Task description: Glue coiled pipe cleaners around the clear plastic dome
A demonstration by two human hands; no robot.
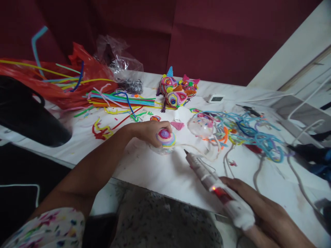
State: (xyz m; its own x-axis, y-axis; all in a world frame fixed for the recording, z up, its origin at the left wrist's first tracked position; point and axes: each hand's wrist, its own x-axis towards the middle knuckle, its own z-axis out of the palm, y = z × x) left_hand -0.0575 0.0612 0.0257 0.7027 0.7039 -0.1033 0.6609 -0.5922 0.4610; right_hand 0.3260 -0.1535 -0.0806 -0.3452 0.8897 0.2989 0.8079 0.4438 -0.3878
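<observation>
My left hand [151, 132] grips a clear plastic ball partly covered with coiled pipe cleaner [168, 140] in rings of purple, pink, yellow and blue, low over the white table. A strand of pale cord trails off to its right. In my right hand [269, 210] is a white hot glue gun [219, 191], its red light lit. The dark nozzle points up and left towards the ball, a short gap away from it. Beyond the ball lies a pink triangular piece [177, 125]. Another clear ball [201, 126] rests to the right, with some coloured bits on it.
Finished-looking colourful figures [177, 90] stand at the back by a small digital display [216, 99]. Tangled blue pipe cleaners [248, 129] spread on the right. At left are a red plastic bag [89, 69], bundled straight pipe cleaners [137, 100] and a large black object [31, 113].
</observation>
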